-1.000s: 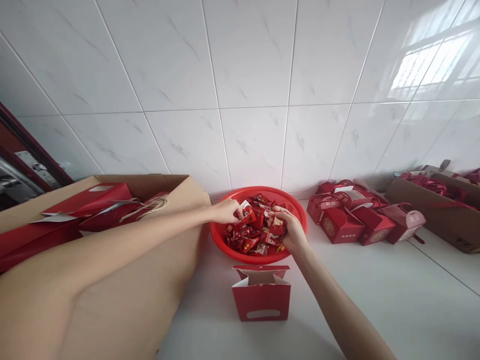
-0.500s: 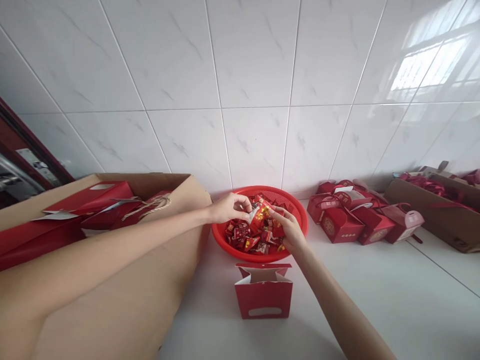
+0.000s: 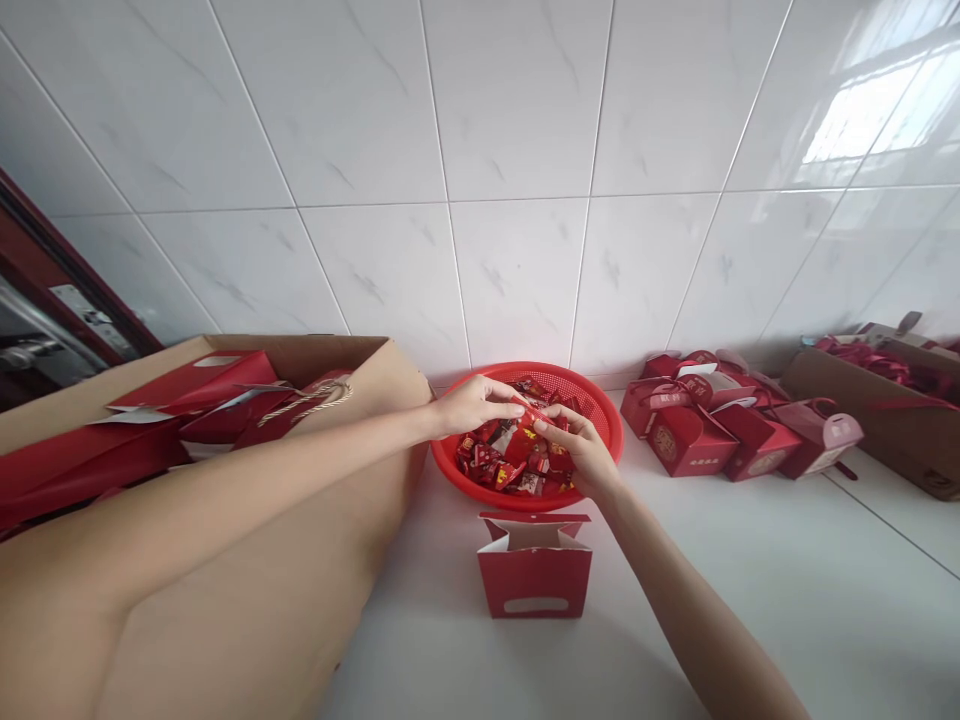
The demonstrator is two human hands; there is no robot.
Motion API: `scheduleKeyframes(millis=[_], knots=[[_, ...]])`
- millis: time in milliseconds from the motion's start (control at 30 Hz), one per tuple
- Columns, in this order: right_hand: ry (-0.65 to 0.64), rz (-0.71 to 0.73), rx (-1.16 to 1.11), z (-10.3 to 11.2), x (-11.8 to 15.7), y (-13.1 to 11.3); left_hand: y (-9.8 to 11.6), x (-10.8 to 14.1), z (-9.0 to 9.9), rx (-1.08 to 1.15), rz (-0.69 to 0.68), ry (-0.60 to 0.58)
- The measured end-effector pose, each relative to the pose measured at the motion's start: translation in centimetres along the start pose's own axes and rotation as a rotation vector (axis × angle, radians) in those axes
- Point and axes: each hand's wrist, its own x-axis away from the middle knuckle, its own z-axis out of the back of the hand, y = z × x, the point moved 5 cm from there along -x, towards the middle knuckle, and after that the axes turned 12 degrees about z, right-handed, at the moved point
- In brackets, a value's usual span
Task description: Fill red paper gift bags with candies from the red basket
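Over a red plastic basket (image 3: 609, 452) of wrapped candies (image 3: 495, 468), both hands pinch a small red packet with gold print (image 3: 531, 418). My left hand (image 3: 480, 405) grips its upper left edge between thumb and fingers. On its right side, the fingers of my right hand (image 3: 581, 446) are closed. In front of the basket a red paper box (image 3: 534, 580) stands upright on the white surface, its top open toward the basket.
At left a large cardboard box (image 3: 375, 470) holds red bags, one with a rope handle (image 3: 319, 400). Several closed red gift boxes (image 3: 694, 440) sit right of the basket. Farther right is another cardboard box (image 3: 877, 415) with dark red items. A tiled wall (image 3: 517, 280) rises behind.
My left hand has shifted right and slightly up, nearer to my right hand. The packet is now held lower and flatter between the fingers. The whole view has shifted slightly.
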Motion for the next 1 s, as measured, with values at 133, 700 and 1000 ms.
scheduleKeyframes(millis=[133,700,1000], knots=[[-0.007,-0.009,-0.026,0.0,0.1,-0.2,0.0,-0.1,-0.3,0.124,0.038,-0.025],[0.044,-0.033,-0.075,0.2,0.2,0.1,0.4,-0.1,0.5,0.115,0.049,0.078],[0.141,-0.037,-0.095,0.7,-0.4,-0.3,4.1,1.9,0.4,-0.142,0.022,-0.062]])
